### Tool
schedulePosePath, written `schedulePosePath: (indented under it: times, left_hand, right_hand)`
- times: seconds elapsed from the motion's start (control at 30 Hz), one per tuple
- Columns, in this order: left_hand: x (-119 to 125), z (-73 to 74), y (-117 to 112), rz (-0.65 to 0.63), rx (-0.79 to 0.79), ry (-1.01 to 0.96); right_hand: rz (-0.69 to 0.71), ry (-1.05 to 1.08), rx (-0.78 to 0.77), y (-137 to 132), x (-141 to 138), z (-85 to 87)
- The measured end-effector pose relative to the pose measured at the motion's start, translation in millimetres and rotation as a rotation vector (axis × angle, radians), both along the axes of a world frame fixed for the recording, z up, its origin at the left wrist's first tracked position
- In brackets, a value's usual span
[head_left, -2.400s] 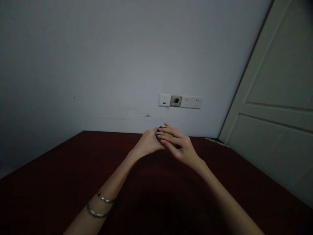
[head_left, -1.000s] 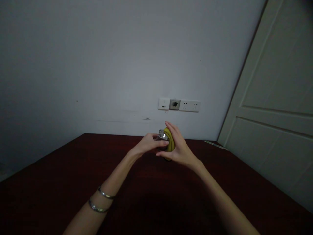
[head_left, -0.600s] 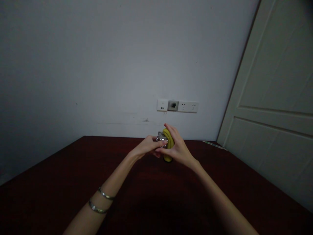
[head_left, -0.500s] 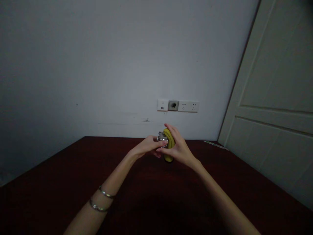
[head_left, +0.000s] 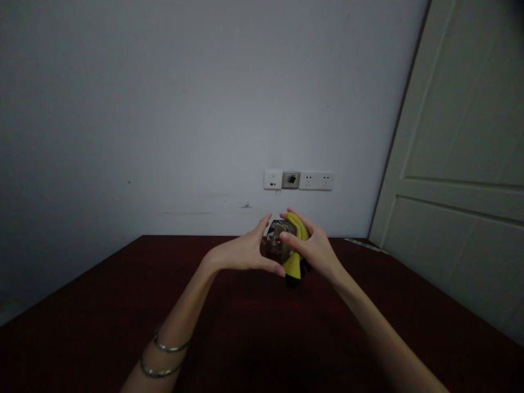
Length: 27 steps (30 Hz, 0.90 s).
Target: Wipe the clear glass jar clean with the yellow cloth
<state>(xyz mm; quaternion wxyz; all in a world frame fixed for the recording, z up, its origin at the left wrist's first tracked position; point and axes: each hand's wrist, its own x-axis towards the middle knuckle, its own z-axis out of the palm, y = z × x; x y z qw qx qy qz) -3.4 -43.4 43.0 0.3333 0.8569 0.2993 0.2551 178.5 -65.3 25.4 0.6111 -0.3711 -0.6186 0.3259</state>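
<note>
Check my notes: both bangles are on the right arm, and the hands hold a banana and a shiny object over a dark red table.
Wrong arm: the bangles are on the left arm, as the head view shows. The left hand and right hand hold the banana and shiny object over the table.

Left hand (head_left: pixel 239 255) open and curved, right hand (head_left: pixel 313 251) cupped, both held close together
</note>
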Motion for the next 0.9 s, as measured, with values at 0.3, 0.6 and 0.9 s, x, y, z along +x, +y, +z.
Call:
schedulePosePath:
  times: [0.3, 0.6, 0.9]
  left_hand:
    - [-2, 9.0, -12, -0.013, 0.285, -0.159]
    - [0, 2.4, -12, 0.061, 0.469, -0.223]
    - [15, -14.1, -9, -0.037, 0.351, -0.264]
  right_hand:
    - [-0.085, -0.044, 0.142, -28, -18, 8.5]
    - [-0.050, -0.106, 0.536, -30, -15, 1.2]
    - [-0.057, -0.011, 0.528, -5, -7, -6.0]
